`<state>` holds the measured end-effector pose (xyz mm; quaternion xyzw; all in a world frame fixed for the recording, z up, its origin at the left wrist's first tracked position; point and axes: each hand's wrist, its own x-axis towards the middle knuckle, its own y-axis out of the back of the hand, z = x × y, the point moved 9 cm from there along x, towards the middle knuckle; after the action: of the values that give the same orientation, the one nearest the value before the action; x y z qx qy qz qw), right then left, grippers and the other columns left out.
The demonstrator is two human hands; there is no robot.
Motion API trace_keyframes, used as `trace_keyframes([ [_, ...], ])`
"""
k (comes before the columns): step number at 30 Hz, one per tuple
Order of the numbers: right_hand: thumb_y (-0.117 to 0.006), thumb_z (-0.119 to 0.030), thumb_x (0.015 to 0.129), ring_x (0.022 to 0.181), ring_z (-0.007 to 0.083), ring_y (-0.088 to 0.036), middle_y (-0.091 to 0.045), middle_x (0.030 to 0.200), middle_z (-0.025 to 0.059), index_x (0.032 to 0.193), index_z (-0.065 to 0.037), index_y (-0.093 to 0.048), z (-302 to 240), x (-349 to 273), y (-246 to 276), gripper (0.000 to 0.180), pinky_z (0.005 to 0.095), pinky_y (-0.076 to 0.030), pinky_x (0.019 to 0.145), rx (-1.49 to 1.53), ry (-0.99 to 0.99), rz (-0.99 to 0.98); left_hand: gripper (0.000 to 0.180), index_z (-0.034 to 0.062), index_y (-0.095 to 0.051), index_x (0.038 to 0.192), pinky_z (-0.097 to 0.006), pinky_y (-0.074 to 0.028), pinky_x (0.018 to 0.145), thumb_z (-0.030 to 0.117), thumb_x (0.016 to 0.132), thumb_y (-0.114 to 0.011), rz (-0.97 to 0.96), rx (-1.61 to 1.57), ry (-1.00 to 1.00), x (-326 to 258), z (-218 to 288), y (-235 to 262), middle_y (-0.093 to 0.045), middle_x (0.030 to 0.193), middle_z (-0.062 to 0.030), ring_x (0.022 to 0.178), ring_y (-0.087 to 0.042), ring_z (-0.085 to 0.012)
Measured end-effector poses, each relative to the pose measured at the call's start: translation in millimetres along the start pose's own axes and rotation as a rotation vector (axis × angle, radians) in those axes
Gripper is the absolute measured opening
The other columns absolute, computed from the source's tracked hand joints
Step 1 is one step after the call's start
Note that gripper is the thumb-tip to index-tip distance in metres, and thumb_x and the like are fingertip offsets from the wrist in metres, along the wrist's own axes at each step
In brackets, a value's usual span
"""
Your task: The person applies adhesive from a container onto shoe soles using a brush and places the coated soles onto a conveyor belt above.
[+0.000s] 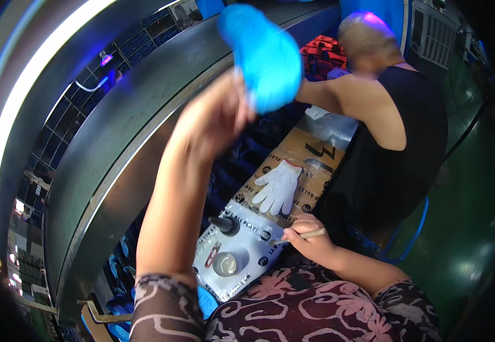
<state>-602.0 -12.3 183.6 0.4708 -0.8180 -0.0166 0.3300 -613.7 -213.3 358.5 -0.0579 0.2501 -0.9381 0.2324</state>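
My left hand is raised over the edge of the conveyor and grips a bright blue shoe sole by its lower edge. Motion blurs both the hand and the sole. Lower right, my right hand is closed round the pale handle of a small brush, whose tip points left over the narrow bench. Left of the brush stand a clear cup with some liquid in it and a black conical nozzle or bottle. Red-handled snips lie beside the cup.
A white knitted glove lies on the bench's brown taped covering. The dark conveyor belt curves along the left. A co-worker in a black sleeveless top sits at the far right end, one arm reaching left. Dark items fill the space beneath the conveyor.
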Motion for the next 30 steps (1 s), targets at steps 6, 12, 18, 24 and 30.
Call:
trace_keyframes([
  [6,-0.063,-0.013,0.085,0.067,0.0290,-0.057,-0.060,0.064,0.0110,0.070,-0.006,-0.068,37,-18,21,0.017,0.0398,-0.046,0.070,-0.076,-0.145,0.015,0.082,0.0004,-0.010,0.147,-0.038,-0.052,0.094,0.030,0.090,-0.062,-0.073,-0.209,-0.291,74,25,-74,-0.055,0.121,-0.0314,0.106,-0.061,-0.0370],
  [12,-0.064,-0.012,0.086,0.062,0.0265,-0.061,-0.063,0.066,0.0109,0.070,-0.003,-0.066,40,-18,0,0.019,0.0355,-0.046,0.060,0.164,-0.193,-0.016,0.050,0.0010,-0.048,0.128,-0.030,-0.052,0.070,0.038,0.094,-0.053,0.285,0.562,-0.374,-110,-45,64,-0.065,0.089,-0.0136,0.074,-0.063,-0.0181],
  [18,-0.057,-0.009,0.091,0.065,0.0147,-0.059,-0.065,0.070,0.0082,0.076,0.000,-0.066,56,-38,-62,0.020,0.0299,-0.047,0.061,0.347,-0.425,-0.186,0.024,0.0001,-0.057,0.108,-0.030,-0.051,0.080,0.005,0.085,-0.062,1.165,1.277,-0.041,-431,-86,226,-0.062,0.102,-0.0107,0.094,-0.060,-0.0179],
  [24,-0.054,-0.016,0.096,0.064,0.0087,-0.052,-0.062,0.072,0.0038,0.078,0.001,-0.064,44,-34,-105,0.027,0.0236,-0.042,0.060,0.389,-0.491,-0.271,0.046,-0.0008,-0.053,0.117,-0.042,-0.048,0.085,0.011,0.075,-0.067,1.476,1.488,0.412,-595,-151,256,-0.058,0.112,-0.0205,0.099,-0.058,-0.0358],
  [30,-0.052,-0.023,0.097,0.065,0.0090,-0.052,-0.062,0.073,0.0041,0.079,0.001,-0.064,20,-31,-142,0.032,0.0228,-0.041,0.062,0.346,-0.442,-0.365,0.037,0.0028,-0.056,0.111,-0.042,-0.049,0.066,0.014,0.077,-0.065,1.633,1.434,0.451,-629,-165,276,-0.063,0.086,-0.0118,0.075,-0.061,-0.0302],
])
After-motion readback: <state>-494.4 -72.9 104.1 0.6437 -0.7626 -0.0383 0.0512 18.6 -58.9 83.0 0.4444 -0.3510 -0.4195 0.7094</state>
